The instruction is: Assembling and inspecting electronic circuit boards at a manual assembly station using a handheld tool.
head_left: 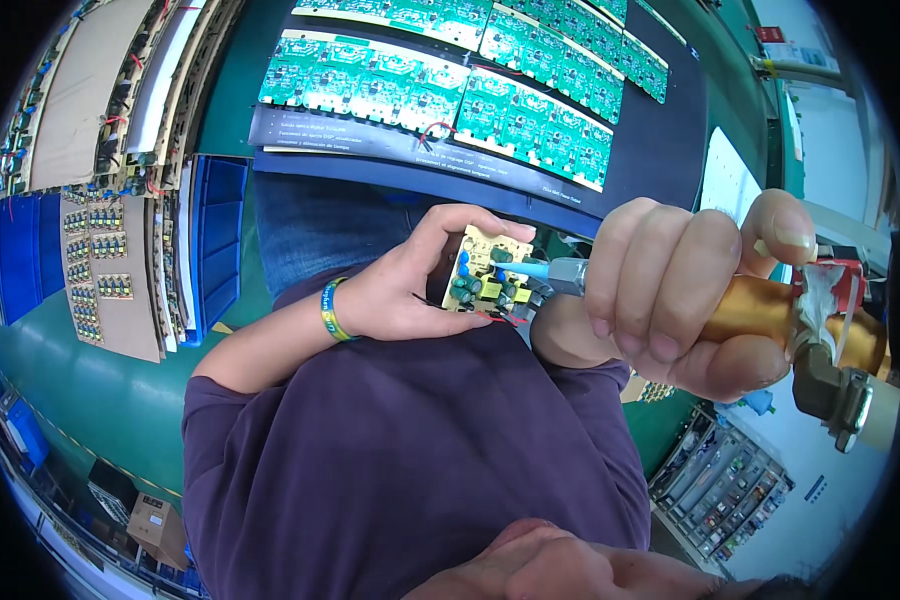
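My left hand (395,295) grips a small tan circuit board (480,250) by its edges, thumb on one side and fingers on the other. Blue, green and yellow components stand on the board, and red wires show along its lower edge. A thick orange-bodied tool (750,308) is wrapped in the fingers of my right hand (665,290). From it a metal hex fitting and a pale blue nozzle (528,269) point left, the tip over the board's components. Whether the tip touches the board I cannot tell. A hose fitting (830,395) hangs from the tool's rear end.
Green circuit board panels (365,85) lie in rows on a dark printed mat (660,150) beyond my hands. Red and black wires (435,132) lie among them. At left, boards sit on stacked cardboard sheets (140,290) beside a blue bin (220,235). A rack (720,480) stands lower right.
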`<move>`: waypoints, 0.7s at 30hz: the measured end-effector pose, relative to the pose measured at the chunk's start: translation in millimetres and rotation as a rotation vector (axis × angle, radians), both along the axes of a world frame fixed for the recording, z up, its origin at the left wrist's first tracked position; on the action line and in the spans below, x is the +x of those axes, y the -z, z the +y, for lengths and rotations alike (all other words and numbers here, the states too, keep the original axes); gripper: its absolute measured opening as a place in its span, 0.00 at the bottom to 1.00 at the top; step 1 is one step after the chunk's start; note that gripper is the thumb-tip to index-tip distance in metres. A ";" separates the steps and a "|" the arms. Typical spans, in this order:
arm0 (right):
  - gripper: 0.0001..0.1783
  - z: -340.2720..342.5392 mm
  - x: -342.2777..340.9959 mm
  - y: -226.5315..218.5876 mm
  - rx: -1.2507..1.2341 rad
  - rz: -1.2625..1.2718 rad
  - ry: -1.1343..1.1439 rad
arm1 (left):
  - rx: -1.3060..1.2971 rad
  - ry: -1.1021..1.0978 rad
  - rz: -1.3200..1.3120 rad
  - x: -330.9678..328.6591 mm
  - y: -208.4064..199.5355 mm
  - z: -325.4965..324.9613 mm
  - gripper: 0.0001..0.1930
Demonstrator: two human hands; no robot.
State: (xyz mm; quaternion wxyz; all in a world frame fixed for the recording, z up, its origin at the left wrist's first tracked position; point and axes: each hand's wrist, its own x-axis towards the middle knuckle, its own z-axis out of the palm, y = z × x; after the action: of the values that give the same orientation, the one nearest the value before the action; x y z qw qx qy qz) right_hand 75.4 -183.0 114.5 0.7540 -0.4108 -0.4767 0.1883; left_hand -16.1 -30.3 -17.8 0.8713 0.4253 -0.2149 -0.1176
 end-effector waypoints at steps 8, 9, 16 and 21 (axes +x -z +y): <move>0.29 -1.7 0.3 -0.3 -0.008 0.000 0.004 | 0.016 0.000 -0.002 0.1 0.2 -0.2 0.35; 0.29 -1.5 -0.1 0.3 0.000 0.002 0.007 | 0.017 0.000 -0.009 0.4 0.2 -0.2 0.35; 0.29 -2.1 0.4 0.3 0.014 -0.003 -0.002 | 0.020 -0.002 -0.027 1.3 0.1 -0.9 0.35; 0.30 -0.9 -3.9 2.2 0.027 0.050 0.012 | 0.019 -0.006 -0.029 0.2 2.5 -0.8 0.35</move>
State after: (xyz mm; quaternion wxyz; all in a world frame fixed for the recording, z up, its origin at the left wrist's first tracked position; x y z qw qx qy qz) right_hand 71.5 -183.8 112.3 0.7721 -0.3987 -0.4579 0.1875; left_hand -15.9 -31.0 -20.3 0.8644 0.4358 -0.2249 -0.1107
